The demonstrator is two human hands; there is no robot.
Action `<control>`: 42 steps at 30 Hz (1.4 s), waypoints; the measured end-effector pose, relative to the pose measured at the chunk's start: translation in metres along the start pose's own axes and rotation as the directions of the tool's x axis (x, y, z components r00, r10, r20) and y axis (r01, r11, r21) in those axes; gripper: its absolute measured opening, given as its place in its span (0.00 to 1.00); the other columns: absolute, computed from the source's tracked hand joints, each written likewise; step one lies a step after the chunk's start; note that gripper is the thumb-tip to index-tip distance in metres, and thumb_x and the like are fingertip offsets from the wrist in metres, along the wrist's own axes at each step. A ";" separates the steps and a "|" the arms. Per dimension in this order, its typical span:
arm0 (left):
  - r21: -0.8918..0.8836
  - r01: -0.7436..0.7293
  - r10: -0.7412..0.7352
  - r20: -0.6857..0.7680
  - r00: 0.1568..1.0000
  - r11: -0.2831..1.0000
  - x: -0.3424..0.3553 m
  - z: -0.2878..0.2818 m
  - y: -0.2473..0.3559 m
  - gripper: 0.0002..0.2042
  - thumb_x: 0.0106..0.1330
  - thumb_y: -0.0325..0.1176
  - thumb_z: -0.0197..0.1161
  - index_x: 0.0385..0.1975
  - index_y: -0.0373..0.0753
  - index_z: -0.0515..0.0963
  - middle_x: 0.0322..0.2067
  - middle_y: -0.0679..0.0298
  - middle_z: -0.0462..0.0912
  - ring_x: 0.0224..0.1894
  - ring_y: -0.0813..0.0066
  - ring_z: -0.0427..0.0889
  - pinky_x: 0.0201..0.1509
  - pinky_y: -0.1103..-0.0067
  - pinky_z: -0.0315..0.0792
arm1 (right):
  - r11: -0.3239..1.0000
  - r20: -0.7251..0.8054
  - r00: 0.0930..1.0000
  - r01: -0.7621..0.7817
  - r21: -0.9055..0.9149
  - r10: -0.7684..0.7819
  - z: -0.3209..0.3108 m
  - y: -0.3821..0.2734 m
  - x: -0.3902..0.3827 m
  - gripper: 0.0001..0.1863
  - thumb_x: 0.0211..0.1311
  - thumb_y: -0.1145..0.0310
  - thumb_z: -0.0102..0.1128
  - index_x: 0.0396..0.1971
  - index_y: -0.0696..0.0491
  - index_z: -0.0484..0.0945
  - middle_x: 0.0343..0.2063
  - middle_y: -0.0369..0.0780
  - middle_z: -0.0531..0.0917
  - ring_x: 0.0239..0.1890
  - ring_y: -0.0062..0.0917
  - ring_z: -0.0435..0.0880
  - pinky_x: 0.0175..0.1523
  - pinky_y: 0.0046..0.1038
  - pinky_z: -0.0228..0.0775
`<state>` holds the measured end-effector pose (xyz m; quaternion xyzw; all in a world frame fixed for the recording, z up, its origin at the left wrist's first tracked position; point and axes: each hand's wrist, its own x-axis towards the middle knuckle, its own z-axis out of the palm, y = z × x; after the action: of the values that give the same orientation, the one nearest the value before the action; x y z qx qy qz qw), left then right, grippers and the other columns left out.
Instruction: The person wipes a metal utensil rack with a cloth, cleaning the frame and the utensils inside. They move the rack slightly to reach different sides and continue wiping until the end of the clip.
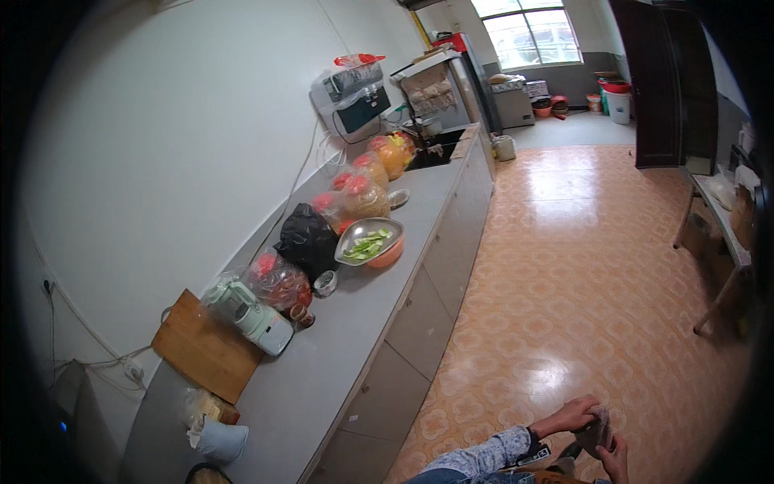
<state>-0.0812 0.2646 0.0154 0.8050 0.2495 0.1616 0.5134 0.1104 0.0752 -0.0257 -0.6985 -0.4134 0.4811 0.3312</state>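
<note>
At the lower right, above the patterned floor, my left hand grips the upper part of a brownish-grey item, perhaps a cloth. My right hand has its fingers on the same item from the right, just below. My left forearm, in a patterned sleeve, enters from the bottom edge. Both hands are away from the long grey counter that runs along the left.
The counter carries a metal dish of cut greens, bagged jars, a pale green blender, a wooden board and a sink. A side table stands right; a dark door and freezer are farther back.
</note>
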 end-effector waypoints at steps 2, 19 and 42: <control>0.060 -0.069 0.075 -0.109 0.991 0.996 0.007 -0.015 -0.021 0.13 0.58 0.29 0.57 0.43 0.33 0.75 0.46 0.51 0.75 0.50 0.53 0.75 0.52 0.69 0.69 | 0.983 -0.036 0.999 0.018 -0.183 -0.025 -0.007 -0.013 0.030 0.31 0.64 0.55 0.57 0.59 0.62 0.67 0.54 0.49 0.75 0.59 0.35 0.72 0.62 0.32 0.63; 0.045 0.278 -0.241 -0.380 0.893 0.960 0.102 -0.123 0.002 0.15 0.65 0.31 0.55 0.51 0.40 0.74 0.36 0.51 0.82 0.40 0.57 0.82 0.44 0.72 0.73 | 0.854 0.069 0.868 0.497 -0.154 -0.492 -0.084 -0.145 0.255 0.14 0.63 0.74 0.49 0.46 0.58 0.79 0.37 0.50 0.83 0.41 0.42 0.83 0.47 0.35 0.74; -0.124 0.259 -0.266 -0.726 0.635 0.958 0.217 -0.373 -0.154 0.11 0.59 0.28 0.57 0.41 0.36 0.76 0.30 0.52 0.80 0.34 0.59 0.80 0.39 0.71 0.72 | 0.968 0.526 0.820 0.250 0.026 -0.226 0.005 -0.321 0.594 0.16 0.65 0.63 0.52 0.43 0.60 0.76 0.37 0.40 0.80 0.43 0.29 0.77 0.47 0.30 0.69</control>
<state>-0.1320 0.7201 0.0332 0.6244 0.5481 0.3963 0.3907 0.1389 0.7485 0.0121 -0.4909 -0.5823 0.5989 0.2477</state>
